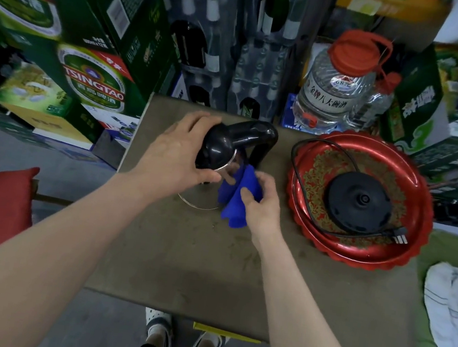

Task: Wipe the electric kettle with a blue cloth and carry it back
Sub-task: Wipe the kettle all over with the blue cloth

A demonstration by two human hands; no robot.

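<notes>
The kettle stands on the table, just left of the tray. The left hand grasps its top, with the fingers over the far edge of the lid, the thumb on the near edge, and the palm on the side away from the tray. On the side nearer the tray, the right hand pinches the cloth between thumb and curled fingers, and the cloth touches the kettle's wall below the handle.

The lid and arched handle are glossy black plastic, and the body is mirror-bright metal with a thin round rim. The cloth is soft, deep blue and bunched into folds. The tray is red lacquer with a scalloped rim and gold pattern, and it holds the round black base and its plug.

Both forearms are bare and reach forward, converging on the kettle with the wrists slightly bent.
</notes>
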